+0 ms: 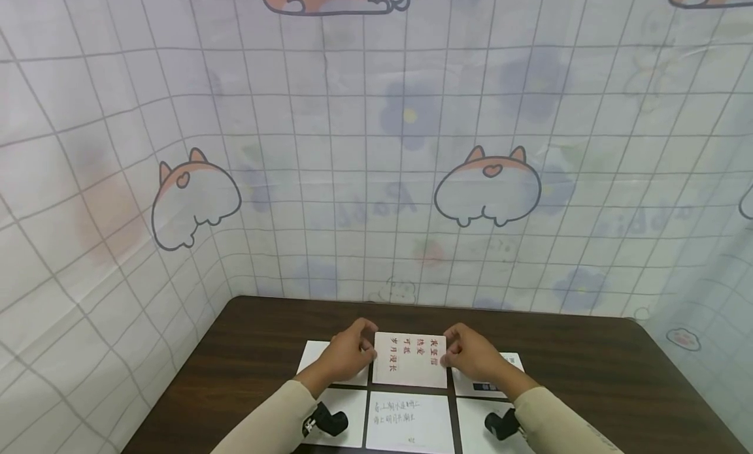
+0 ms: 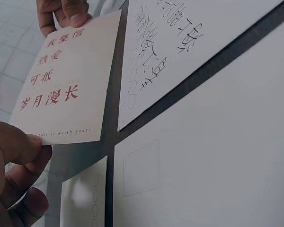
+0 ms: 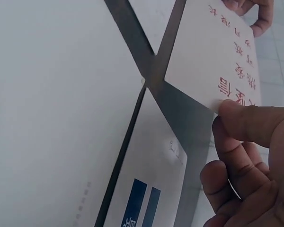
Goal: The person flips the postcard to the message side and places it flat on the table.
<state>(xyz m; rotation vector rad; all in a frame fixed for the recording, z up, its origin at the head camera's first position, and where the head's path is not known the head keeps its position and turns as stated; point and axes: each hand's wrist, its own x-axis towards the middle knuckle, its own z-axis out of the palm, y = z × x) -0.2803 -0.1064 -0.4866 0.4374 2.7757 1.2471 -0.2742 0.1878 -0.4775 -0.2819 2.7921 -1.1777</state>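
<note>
A cream postcard (image 1: 410, 375) with red Chinese characters is held between both hands at the middle of the back row of cards. My left hand (image 1: 348, 353) pinches its left edge between thumb and fingers, and my right hand (image 1: 473, 357) pinches the right edge. Seen from the left wrist, the postcard (image 2: 71, 116) tilts up from the table, with small English print along one edge. In the right wrist view, thumb and forefinger of the right hand (image 3: 255, 151) grip one corner of it.
A white card with handwriting (image 1: 410, 431) lies in front, between a front-left card (image 1: 347, 402) and a front-right card (image 1: 473, 415). More cards lie under the hands at back left (image 1: 312, 356) and back right (image 1: 513, 360). The dark wooden table (image 1: 588, 369) meets a patterned curtain (image 1: 365, 258) behind.
</note>
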